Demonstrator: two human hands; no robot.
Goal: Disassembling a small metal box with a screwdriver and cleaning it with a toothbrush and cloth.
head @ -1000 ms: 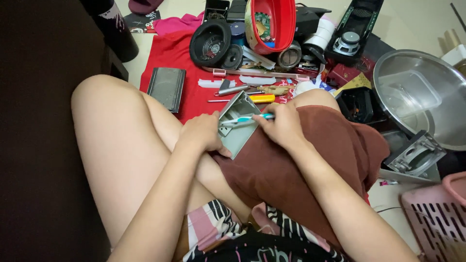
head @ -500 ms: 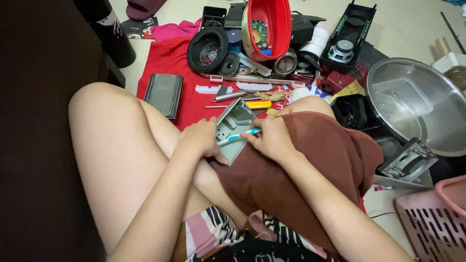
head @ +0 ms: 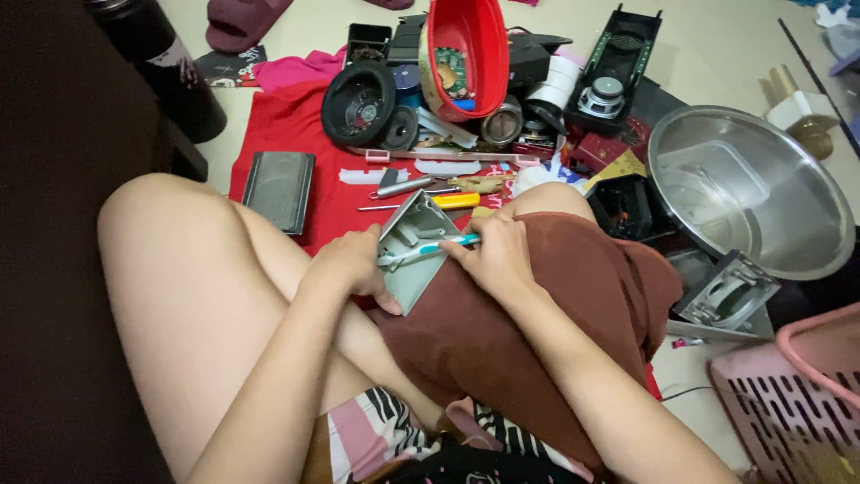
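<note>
My left hand (head: 349, 266) grips the left edge of a small grey metal casing (head: 418, 260) that rests on my lap against a brown cloth (head: 528, 332). My right hand (head: 495, 257) holds a toothbrush (head: 428, 250) with a white and turquoise handle. The brush lies across the open inside of the casing, its head toward the left hand. Both hands are close together over my crossed legs.
A red cloth (head: 296, 125) on the floor carries a dark flat panel (head: 280, 188), speaker parts (head: 358, 103), a red bowl (head: 466, 40), a yellow-handled screwdriver (head: 448, 201) and small tools. A steel basin (head: 748, 193) sits at right, a pink basket (head: 788, 403) at lower right.
The toothbrush has shifted a little along the casing between the frames, and the casing is tilted slightly more upright. The view has drifted so the floor items sit a bit lower.
</note>
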